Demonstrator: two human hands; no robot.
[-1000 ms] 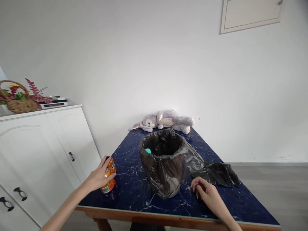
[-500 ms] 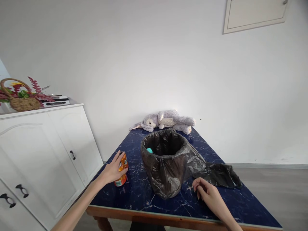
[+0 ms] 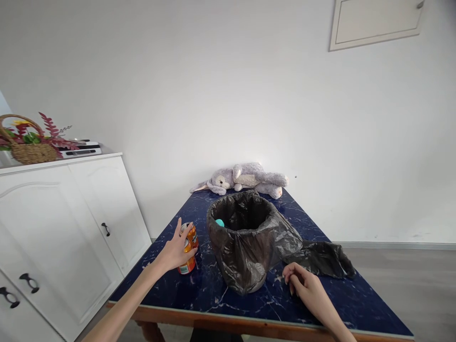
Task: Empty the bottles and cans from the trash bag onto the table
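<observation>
An orange drink can stands upright on the blue marble-patterned table, left of the black bag. My left hand is at the can's near left side, fingers spread and loose around it, index finger raised. My right hand rests at the table's right front, its fingers curled in with nothing visible in them. Between my hands stands a bin lined with a black plastic bag, its mouth open upward. A turquoise object shows just inside the bag's left rim; the rest of it is hidden.
The bag's loose tail trails across the table to the right. A grey plush rabbit lies on its side at the far end against the wall. On the left, a white cabinet carries a flower basket.
The can has shifted right, closer to the bag, together with my left hand. My left fingers have loosened and spread. My right hand has stayed in place.
</observation>
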